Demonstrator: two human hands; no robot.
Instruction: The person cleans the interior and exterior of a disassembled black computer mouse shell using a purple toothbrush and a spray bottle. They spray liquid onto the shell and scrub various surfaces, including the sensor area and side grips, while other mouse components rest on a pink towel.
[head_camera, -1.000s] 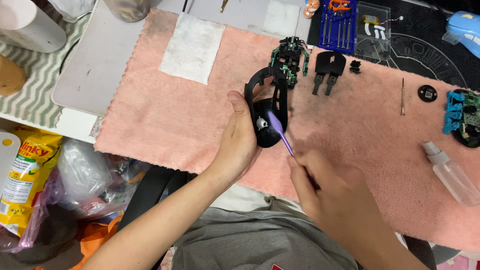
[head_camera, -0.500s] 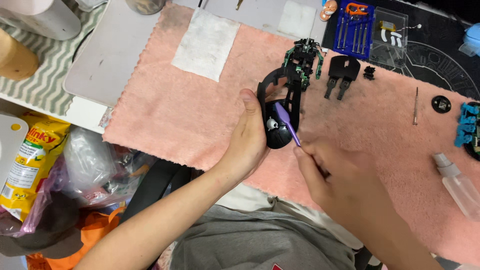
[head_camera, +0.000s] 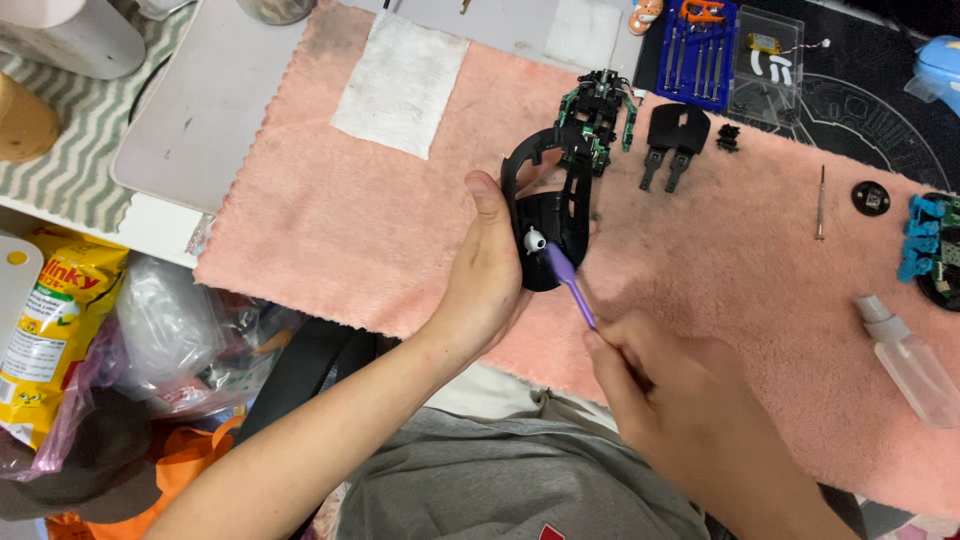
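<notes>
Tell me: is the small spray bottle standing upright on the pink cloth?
No: the clear spray bottle lies on its side on the pink cloth, off to the right of the right hand.

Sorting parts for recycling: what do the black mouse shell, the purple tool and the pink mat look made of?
Black mouse shell: likely moulded plastic, matt, thin ribs. Purple tool: probably plastic, smooth, uniform colour. Pink mat: fluffy cloth, fuzzy pile, wavy hem.

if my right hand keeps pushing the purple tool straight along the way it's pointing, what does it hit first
Probably the black mouse shell in your left hand: the right hand aims the purple tool at its lower end, tip about touching. Depth is unclear.
</notes>
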